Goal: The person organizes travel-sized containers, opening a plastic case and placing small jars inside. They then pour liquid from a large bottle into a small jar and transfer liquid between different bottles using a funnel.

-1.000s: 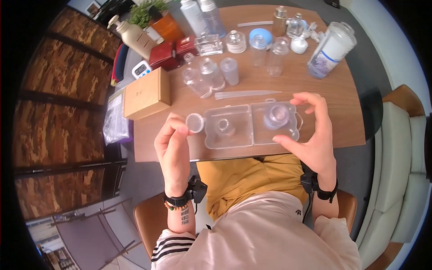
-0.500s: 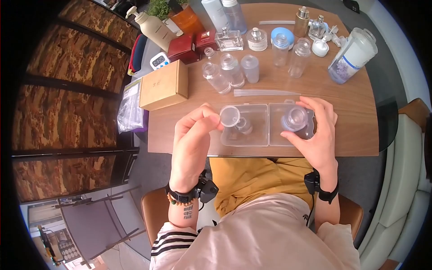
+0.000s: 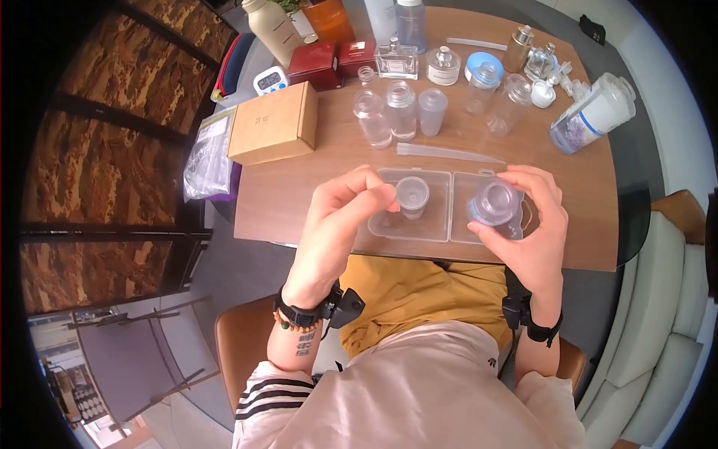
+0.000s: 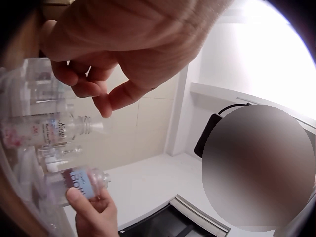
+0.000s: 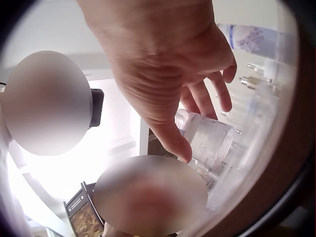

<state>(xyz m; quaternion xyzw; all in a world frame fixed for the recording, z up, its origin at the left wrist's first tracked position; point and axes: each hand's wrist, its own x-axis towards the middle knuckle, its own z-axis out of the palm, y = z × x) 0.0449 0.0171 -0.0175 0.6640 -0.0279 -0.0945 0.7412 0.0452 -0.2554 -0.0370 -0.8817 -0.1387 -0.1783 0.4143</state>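
Funnel pinched over a small bottle, wide bottle cupped
The left hand (image 3: 333, 224) pinched the funnel (image 3: 413, 194) at 9 o'clock on its rim, likely leaving its mouth unblocked above the small bottle (image 3: 412, 214); at 3 o'clock, the right hand (image 3: 540, 232) grasped the wide bottle (image 3: 496, 202), perhaps to steady it, both bottles within the clear case (image 3: 434, 230)

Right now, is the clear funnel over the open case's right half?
No, the left hand pinches the clear funnel over the case's left half.
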